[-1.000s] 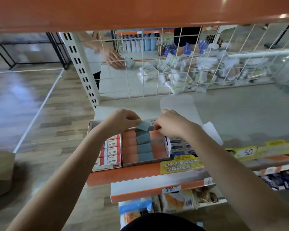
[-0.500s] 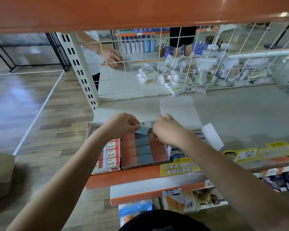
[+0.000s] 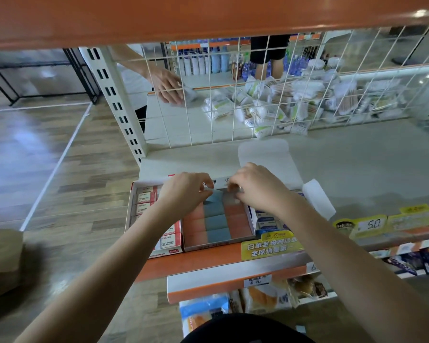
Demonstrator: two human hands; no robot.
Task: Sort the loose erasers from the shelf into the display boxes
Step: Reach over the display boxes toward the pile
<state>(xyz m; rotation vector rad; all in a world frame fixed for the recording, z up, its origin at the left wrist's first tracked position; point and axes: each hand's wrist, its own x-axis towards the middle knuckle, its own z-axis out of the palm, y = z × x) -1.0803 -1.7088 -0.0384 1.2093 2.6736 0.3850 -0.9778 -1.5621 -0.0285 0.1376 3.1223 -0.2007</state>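
A middle display box (image 3: 252, 224) on the shelf holds rows of pink erasers and a centre column of blue-grey erasers (image 3: 217, 222). My left hand (image 3: 183, 191) pinches one blue-grey eraser (image 3: 214, 196), tilted over the far end of the blue column. My right hand (image 3: 255, 188) has its fingers curled down at the box's far right corner, next to that eraser; what the fingertips touch is hidden. A red-and-white box of 2B erasers (image 3: 146, 201) stands to the left, a blue-and-white box (image 3: 268, 221) to the right.
The open lid flap (image 3: 265, 154) lies behind the middle box. A white wire grid (image 3: 208, 115) backs the shelf; beyond it another person's hand (image 3: 169, 87) rests among packs of cotton swabs (image 3: 295, 102). Yellow price tags (image 3: 372, 224) line the shelf front. An orange shelf edge (image 3: 208, 18) hangs overhead.
My left hand has lowered the tilted blue-grey eraser closer to the far end of the blue column. My right hand has shifted slightly at the box's far corner.
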